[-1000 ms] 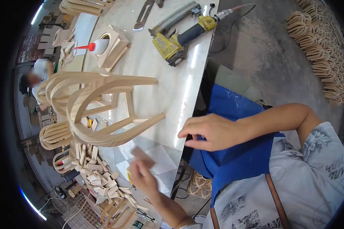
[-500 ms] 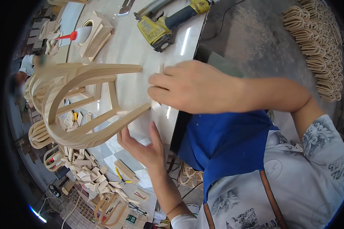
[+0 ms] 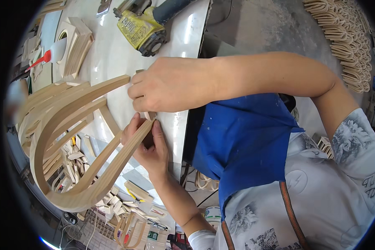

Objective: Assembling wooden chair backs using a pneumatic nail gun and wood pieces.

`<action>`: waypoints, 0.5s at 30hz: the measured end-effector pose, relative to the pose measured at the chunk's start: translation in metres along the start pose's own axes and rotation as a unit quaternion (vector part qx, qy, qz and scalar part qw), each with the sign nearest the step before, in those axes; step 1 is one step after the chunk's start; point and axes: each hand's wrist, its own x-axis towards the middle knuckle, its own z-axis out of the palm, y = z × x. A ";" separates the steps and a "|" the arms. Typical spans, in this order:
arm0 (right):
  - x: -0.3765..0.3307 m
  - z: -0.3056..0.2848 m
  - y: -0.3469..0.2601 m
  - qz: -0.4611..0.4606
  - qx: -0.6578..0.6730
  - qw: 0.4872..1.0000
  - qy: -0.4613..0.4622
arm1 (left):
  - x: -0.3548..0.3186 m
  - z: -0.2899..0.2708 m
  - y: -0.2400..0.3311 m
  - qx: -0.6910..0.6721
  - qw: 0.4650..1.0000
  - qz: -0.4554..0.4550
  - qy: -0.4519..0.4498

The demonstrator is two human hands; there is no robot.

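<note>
Fingers of the left hand (image 3: 148,143), at lower centre of the frame, are pinched narrow around the tip of the nearer leg of a pale bent-wood U-shaped chair frame (image 3: 71,137), thumb on one side and fingertips on the other, with a small wooden block (image 3: 149,115) just above them at the leg's end. Just above that, the right hand (image 3: 171,89) lies knuckles-up at mid-frame, fingers curled and close together; its fingertips touch the end of the frame's farther leg, and whether they grip anything underneath cannot be told. The chair frame itself lies on the glossy white worktable (image 3: 112,54), its curve bulging out over the table's edge toward the lower left, with more bent frames stacked behind it. Below the table edge, at lower left, a heap of small wooden offcuts (image 3: 77,156) lies scattered. Farther up the table sits a stack of flat square wooden pieces (image 3: 77,46), with a red-nozzled glue bottle (image 3: 50,56) to its left. At top centre rests a yellow power tool (image 3: 139,31). Rows of curved wooden parts (image 3: 346,41) line the floor at upper right.
</note>
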 end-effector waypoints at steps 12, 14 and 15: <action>0.011 0.008 0.006 -0.052 0.025 0.998 -0.014 | 0.001 0.000 -0.001 0.012 1.000 0.012 0.003; 0.012 0.009 0.007 -0.060 0.037 0.997 -0.015 | 0.001 0.000 -0.002 0.008 1.000 0.017 0.003; 0.012 0.010 0.008 -0.060 0.037 0.997 -0.016 | 0.001 -0.001 -0.002 0.011 1.000 0.023 0.003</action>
